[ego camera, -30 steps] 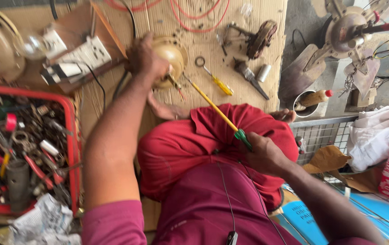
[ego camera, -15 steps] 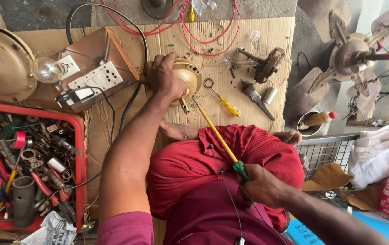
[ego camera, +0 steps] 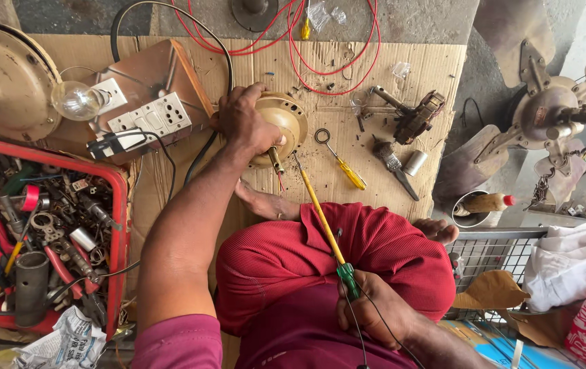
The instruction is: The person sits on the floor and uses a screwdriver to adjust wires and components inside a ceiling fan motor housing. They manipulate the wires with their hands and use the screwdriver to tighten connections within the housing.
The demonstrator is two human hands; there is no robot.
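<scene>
My left hand [ego camera: 244, 123] grips the rim of a round tan motor housing [ego camera: 287, 123] lying on the cardboard sheet [ego camera: 402, 82]. A short shaft sticks out of the housing toward me. My right hand [ego camera: 375, 311] holds a long screwdriver [ego camera: 320, 215] with a yellow shaft and green grip, its tip pointing up at the housing. My legs in red trousers [ego camera: 348, 253] lie across the cardboard below the housing.
A wooden switch board with sockets [ego camera: 149, 116] and a bulb [ego camera: 77, 101] sits at left, a red tray of tools [ego camera: 40, 232] below it. A small yellow screwdriver [ego camera: 344, 167], a brush [ego camera: 395, 167], a motor armature [ego camera: 416, 116] and red wires [ego camera: 320, 48] lie on the cardboard. Fan parts [ego camera: 553, 109] stand at right.
The view has shifted down and left, bringing the switch board and red wires into sight. My left hand stays on the housing; the right hand still holds the screwdriver, its tip nearer the housing.
</scene>
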